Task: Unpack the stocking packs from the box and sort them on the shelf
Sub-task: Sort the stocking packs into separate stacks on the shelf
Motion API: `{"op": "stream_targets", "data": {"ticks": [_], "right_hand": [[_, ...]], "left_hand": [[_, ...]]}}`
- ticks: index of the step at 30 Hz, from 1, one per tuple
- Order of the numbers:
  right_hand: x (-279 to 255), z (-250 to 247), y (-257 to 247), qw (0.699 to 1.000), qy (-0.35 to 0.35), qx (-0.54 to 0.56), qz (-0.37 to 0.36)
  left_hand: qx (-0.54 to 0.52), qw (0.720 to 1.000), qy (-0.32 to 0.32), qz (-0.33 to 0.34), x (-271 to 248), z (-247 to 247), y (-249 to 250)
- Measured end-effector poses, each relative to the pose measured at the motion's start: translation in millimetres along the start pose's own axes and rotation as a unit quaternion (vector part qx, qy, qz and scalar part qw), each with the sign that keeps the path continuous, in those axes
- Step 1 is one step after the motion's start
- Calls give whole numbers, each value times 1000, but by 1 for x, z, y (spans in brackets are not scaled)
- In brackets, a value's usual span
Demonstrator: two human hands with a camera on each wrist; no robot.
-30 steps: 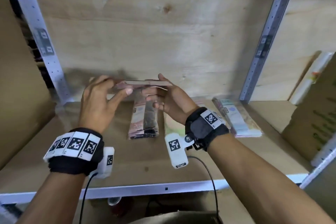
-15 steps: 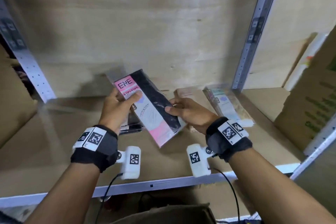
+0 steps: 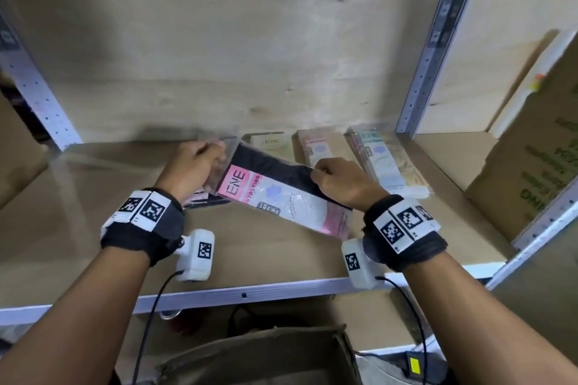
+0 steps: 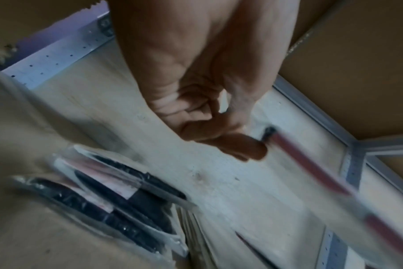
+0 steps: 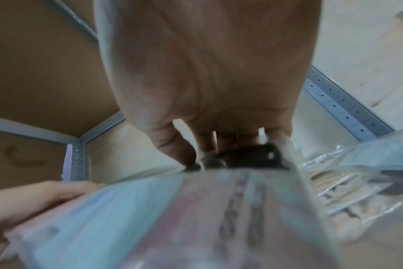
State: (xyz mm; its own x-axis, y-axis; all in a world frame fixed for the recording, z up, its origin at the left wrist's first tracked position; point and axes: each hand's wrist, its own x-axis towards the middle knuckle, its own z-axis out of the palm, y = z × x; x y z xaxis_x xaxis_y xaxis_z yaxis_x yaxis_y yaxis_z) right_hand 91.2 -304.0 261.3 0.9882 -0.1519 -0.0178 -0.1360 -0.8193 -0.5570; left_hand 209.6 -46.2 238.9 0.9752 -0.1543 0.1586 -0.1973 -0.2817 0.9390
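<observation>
Lowered toward the shelf (image 3: 281, 259) since earlier, your left hand (image 3: 190, 166) and right hand (image 3: 341, 184) both pinch the pink pack (image 3: 275, 197); three piles (image 3: 375, 159) sit sorted at the back edge.

A pink-and-black stocking pack (image 3: 275, 194) in clear wrap, printed "ENE STOCKING", is held over the shelf (image 3: 256, 259), lying slantwise with its pink header toward the left. The left hand (image 3: 190, 169) pinches its far left corner and the right hand (image 3: 341, 184) grips its upper right edge. Under its left end lies a pile of like black packs (image 4: 117, 203). Behind it, along the back of the shelf, lie a beige pack (image 3: 273, 142), a pink-labelled pile (image 3: 316, 147) and a teal-labelled pile (image 3: 384, 162). The cardboard box (image 3: 259, 359) stands open below the shelf.
</observation>
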Motion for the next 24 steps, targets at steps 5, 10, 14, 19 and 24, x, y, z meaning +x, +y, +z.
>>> {"op": "stream_targets", "data": {"ticks": [5,10,14,19,24], "right_hand": [[0,6,0,998,64,-1,-16],[0,9,-2,994,89,37,-48],[3,13,-5,992,86,63,-65],[7,11,4,993,93,46,-63],[8,7,15,991,110,-8,-71]], "left_hand": [[16,999,32,-14,-10,11,10],[-271,957,-35,-92,-24,11,24],[-410,895,-148,-99,-31,10,29],[-267,960,20,-80,-29,16,33],[-16,998,55,27,-14,9,26]]}}
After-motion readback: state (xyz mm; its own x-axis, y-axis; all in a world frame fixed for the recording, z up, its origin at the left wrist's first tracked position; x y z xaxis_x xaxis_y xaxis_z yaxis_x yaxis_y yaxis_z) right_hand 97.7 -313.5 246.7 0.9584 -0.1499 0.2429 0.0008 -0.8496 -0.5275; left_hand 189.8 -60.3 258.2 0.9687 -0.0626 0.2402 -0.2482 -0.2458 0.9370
